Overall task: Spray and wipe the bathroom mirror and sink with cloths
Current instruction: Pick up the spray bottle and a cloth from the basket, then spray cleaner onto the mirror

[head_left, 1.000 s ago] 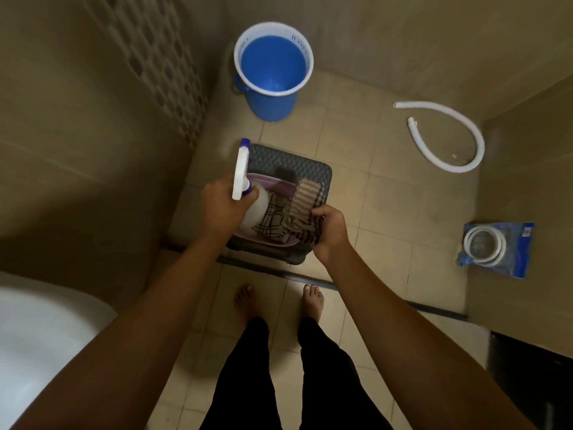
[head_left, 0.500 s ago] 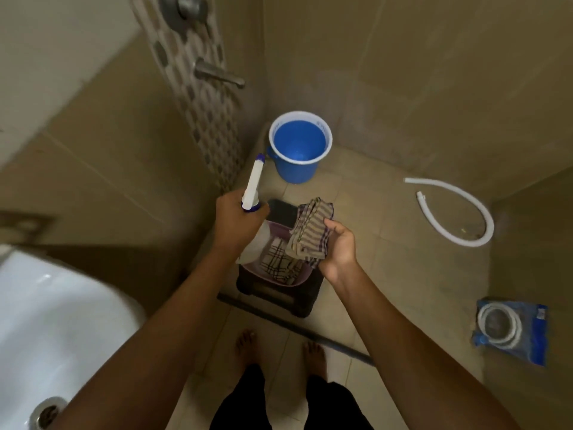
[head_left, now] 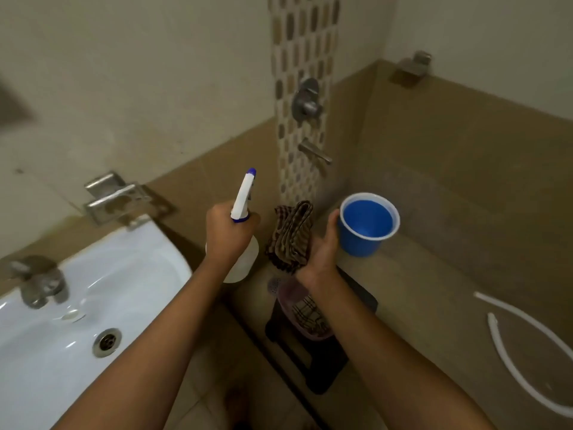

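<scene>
The left hand [head_left: 228,235] grips the spray bottle [head_left: 243,197], its fingers hiding most of the body. The right hand [head_left: 322,249] clutches the checked cloth [head_left: 291,234], fingertips hidden behind it. Both have risen from the basin [head_left: 305,318], partly covered below the right wrist. The sink [head_left: 62,352], left of the fingers, has come into view.

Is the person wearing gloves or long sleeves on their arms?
No. Both arms are bare all the way up the picture, with no sleeves showing. The left hand and right hand have no gloves, and no rings, watch or bracelets can be seen.
</scene>
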`<state>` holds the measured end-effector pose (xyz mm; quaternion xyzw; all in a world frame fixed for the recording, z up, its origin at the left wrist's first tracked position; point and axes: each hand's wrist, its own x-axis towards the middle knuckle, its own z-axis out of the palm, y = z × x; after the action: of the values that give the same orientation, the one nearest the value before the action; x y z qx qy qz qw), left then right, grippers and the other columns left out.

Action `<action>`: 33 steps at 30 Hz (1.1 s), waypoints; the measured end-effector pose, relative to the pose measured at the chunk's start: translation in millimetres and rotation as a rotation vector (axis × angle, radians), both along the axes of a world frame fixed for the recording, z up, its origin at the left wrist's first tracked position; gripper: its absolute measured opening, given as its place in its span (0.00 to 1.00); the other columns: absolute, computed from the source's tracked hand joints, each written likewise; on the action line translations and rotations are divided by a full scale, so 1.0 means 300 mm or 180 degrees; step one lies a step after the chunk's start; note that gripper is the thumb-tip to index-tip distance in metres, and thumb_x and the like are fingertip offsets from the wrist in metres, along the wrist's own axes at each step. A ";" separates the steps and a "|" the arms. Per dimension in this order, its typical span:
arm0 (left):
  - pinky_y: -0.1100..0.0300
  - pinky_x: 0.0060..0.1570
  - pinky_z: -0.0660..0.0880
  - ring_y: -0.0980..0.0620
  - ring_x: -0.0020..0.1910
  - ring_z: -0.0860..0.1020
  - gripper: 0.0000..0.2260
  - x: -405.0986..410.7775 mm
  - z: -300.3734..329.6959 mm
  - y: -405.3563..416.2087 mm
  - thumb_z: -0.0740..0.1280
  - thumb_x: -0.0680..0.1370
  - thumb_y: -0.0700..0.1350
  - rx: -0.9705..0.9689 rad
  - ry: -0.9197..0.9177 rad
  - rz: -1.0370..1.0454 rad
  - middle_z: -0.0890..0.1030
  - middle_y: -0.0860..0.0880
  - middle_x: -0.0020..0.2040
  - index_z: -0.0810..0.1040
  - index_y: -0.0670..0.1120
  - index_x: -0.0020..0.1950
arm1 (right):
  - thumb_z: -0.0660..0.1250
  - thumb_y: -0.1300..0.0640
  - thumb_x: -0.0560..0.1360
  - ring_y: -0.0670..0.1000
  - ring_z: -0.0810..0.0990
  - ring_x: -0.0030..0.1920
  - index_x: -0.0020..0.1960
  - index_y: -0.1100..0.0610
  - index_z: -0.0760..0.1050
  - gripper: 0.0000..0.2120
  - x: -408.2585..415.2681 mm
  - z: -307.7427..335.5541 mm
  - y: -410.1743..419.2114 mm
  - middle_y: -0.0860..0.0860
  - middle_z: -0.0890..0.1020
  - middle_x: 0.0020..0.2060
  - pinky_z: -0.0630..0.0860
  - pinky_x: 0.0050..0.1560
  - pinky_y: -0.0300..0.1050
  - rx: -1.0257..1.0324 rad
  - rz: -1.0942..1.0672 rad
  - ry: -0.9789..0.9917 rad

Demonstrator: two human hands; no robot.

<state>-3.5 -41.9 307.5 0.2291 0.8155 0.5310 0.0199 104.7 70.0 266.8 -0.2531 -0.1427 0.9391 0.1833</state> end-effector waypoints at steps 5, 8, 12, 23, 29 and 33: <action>0.50 0.31 0.69 0.37 0.30 0.71 0.06 -0.047 0.100 -0.240 0.68 0.68 0.34 0.0066 0.0206 0.0588 0.74 0.32 0.33 0.72 0.34 0.35 | 0.54 0.47 0.80 0.60 0.83 0.48 0.62 0.62 0.79 0.24 -0.137 0.083 -0.202 0.61 0.83 0.51 0.79 0.47 0.52 -0.0060 0.0341 -0.0036; 0.55 0.32 0.63 0.45 0.29 0.65 0.08 -0.079 0.140 -0.401 0.68 0.68 0.34 0.0124 0.0168 0.0979 0.68 0.38 0.29 0.70 0.32 0.35 | 0.51 0.53 0.78 0.62 0.80 0.48 0.58 0.63 0.78 0.22 -0.215 0.126 -0.341 0.61 0.85 0.46 0.77 0.48 0.54 -0.0048 0.0658 -0.0093; 0.55 0.31 0.60 0.50 0.29 0.61 0.12 -0.120 0.178 -0.632 0.67 0.66 0.38 0.0248 0.0219 0.1288 0.63 0.44 0.28 0.66 0.34 0.31 | 0.52 0.58 0.76 0.62 0.81 0.52 0.62 0.65 0.76 0.22 -0.311 0.193 -0.544 0.62 0.84 0.51 0.77 0.52 0.53 0.0347 0.1228 -0.0115; 0.57 0.30 0.60 0.50 0.28 0.61 0.09 -0.198 0.291 -1.183 0.65 0.64 0.40 0.0461 0.0504 0.1723 0.64 0.45 0.27 0.69 0.35 0.32 | 0.56 0.42 0.79 0.60 0.81 0.51 0.66 0.63 0.76 0.29 -0.444 0.324 -1.081 0.61 0.83 0.52 0.77 0.52 0.53 0.0149 0.1499 0.0221; 0.49 0.26 0.63 0.49 0.26 0.62 0.12 -0.185 0.353 -1.348 0.65 0.63 0.42 0.0468 0.0575 0.1940 0.64 0.43 0.26 0.70 0.33 0.34 | 0.70 0.31 0.66 0.62 0.81 0.50 0.64 0.62 0.77 0.40 -0.462 0.400 -1.262 0.62 0.80 0.53 0.78 0.55 0.60 0.0294 0.1727 0.0718; 0.50 0.26 0.62 0.49 0.26 0.62 0.11 -0.144 0.404 -1.414 0.65 0.65 0.42 0.0571 0.0603 0.2004 0.62 0.45 0.25 0.70 0.33 0.33 | 0.72 0.47 0.68 0.61 0.80 0.52 0.57 0.60 0.80 0.23 -0.448 0.446 -1.312 0.60 0.80 0.54 0.71 0.65 0.60 0.0266 0.1938 0.0840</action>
<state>-46.8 -466.0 428.8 0.0152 0.7945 0.5571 -0.2411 -29.8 -323.7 400.7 -0.0674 -0.2252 0.9688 -0.0785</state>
